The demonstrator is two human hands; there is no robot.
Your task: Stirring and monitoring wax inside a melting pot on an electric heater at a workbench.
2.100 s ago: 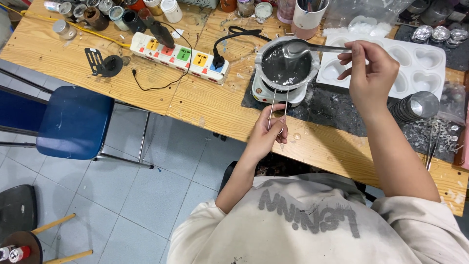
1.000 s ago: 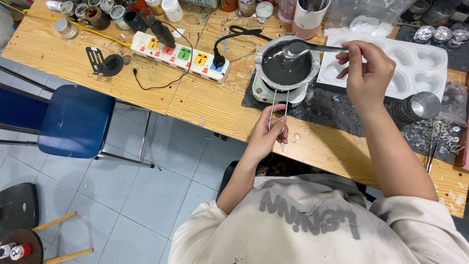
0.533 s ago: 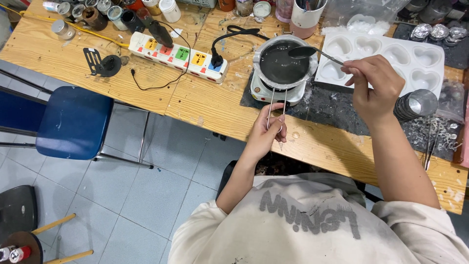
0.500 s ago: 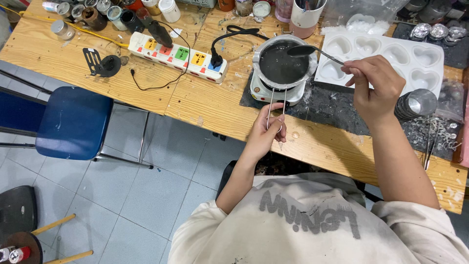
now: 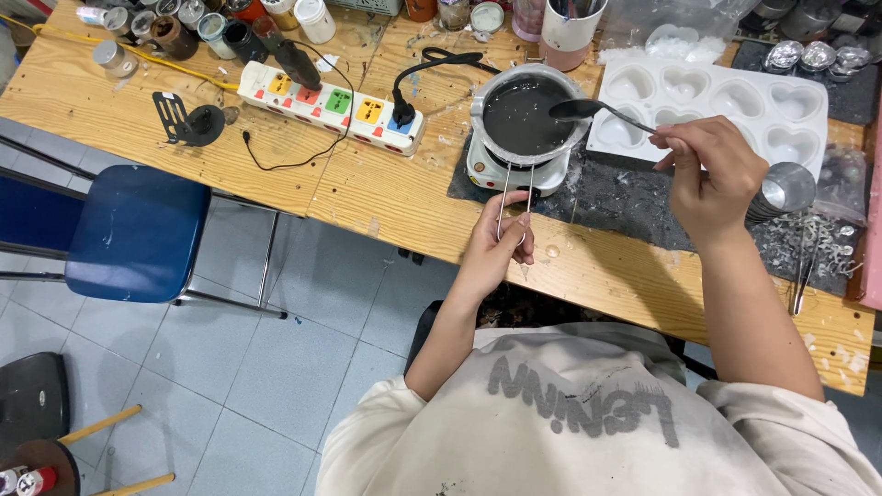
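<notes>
A small metal pot (image 5: pixel 525 112) of grey molten liquid sits on a white electric hotplate (image 5: pixel 487 172). My left hand (image 5: pixel 494 246) grips the pot's thin wire handle (image 5: pixel 514 197) at the table's front edge. My right hand (image 5: pixel 706 170) holds a metal spoon (image 5: pixel 588 110) whose bowl hangs over the pot's right rim, filled with grey liquid. Just right of the pot lies a white silicone mould (image 5: pixel 726 96) with heart-shaped cavities.
A white power strip (image 5: pixel 331 106) with coloured sockets lies left of the hotplate, a black plug in it. Jars and small pots line the table's back edge. A stack of foil cups (image 5: pixel 779 190) stands at right. A blue chair (image 5: pixel 133 234) stands at left.
My right hand has dropped lower and nearer, and the spoon's bowl has shifted from the pot's middle toward its right rim. My left hand keeps its hold on the handle.
</notes>
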